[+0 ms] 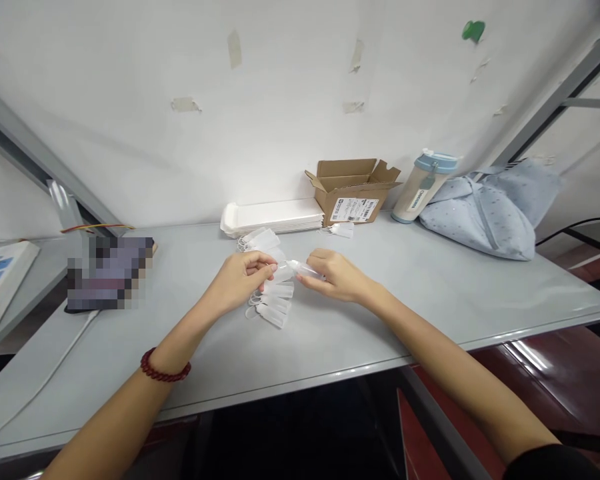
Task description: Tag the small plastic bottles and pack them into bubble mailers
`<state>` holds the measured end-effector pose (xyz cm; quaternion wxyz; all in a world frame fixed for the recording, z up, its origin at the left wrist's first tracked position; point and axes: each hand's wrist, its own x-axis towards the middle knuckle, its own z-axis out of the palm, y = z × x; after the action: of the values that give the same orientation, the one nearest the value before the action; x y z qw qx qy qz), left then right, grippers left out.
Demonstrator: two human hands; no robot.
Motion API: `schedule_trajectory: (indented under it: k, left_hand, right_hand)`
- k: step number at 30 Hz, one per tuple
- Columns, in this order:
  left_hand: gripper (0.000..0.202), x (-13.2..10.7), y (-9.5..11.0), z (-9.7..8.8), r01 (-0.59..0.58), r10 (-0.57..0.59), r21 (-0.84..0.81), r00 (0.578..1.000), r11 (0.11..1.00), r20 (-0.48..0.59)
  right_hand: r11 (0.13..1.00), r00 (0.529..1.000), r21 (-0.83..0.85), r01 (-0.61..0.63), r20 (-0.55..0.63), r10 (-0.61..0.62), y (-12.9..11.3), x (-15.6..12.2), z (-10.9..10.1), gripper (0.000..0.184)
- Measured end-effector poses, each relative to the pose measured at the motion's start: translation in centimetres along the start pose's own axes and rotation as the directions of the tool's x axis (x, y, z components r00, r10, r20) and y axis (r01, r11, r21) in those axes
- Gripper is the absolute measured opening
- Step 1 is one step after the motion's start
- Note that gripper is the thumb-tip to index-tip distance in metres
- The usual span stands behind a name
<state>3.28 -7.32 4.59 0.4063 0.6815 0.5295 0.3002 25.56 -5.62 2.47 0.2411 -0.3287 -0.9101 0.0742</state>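
Note:
My right hand (333, 275) is closed around a small translucent plastic squeeze bottle (307, 270), its narrow tip pointing left. Beside that tip, the thumb and fingers of my left hand (245, 277) are pinched together; what they hold, if anything, is too small to make out. Several similar translucent bottles (275, 315), with thin white loops at one end, lie in a row on the table under and around my left hand. More of them (260, 239) lie behind it. Another bottle (343, 230) rests apart, in front of the cardboard box.
A stack of white flat trays (275, 215) and an open cardboard box (353, 193) stand against the wall. To their right are a blue-lidded tumbler (423, 187) and a light blue cloth bag (480, 213). A phone (113, 273) with a white cable lies on the grey table (430, 293).

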Motion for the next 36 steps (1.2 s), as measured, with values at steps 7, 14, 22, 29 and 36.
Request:
schedule_trajectory:
  k: [7, 14, 22, 29, 36]
  left_hand:
    - [0.034, -0.06, 0.15, 0.12, 0.031, -0.031, -0.023, 1.000, 0.999, 0.001]
    - [0.020, -0.06, 0.30, -0.01, 0.022, -0.019, -0.037, 0.997, 0.999, 0.076]
    - [0.019, -0.04, 0.23, -0.06, 0.039, -0.038, -0.005, 0.992, 0.999, 0.120]
    - [0.023, -0.02, 0.20, -0.42, 0.008, 0.002, -0.092, 0.994, 0.996, 0.105]
    - [0.022, -0.16, 0.42, -0.79, 0.021, 0.008, -0.168, 0.986, 0.986, 0.169]
  right_hand:
    - [0.996, 0.994, 0.056, -0.069, 0.084, 0.064, -0.44, 0.00, -0.21, 0.038]
    - [0.994, 0.994, 0.084, -0.070, 0.089, 0.063, -0.52, -0.03, -0.22, 0.040]
    - [0.974, 0.988, 0.186, -0.128, 0.105, 0.110, -0.63, -0.02, -0.33, 0.042]
    - [0.946, 0.977, 0.277, -0.171, 0.172, 0.126, -0.74, -0.06, -0.54, 0.044]
    - [0.922, 0.978, 0.352, -0.163, 0.181, 0.103, -1.02, -0.11, -0.57, 0.045]
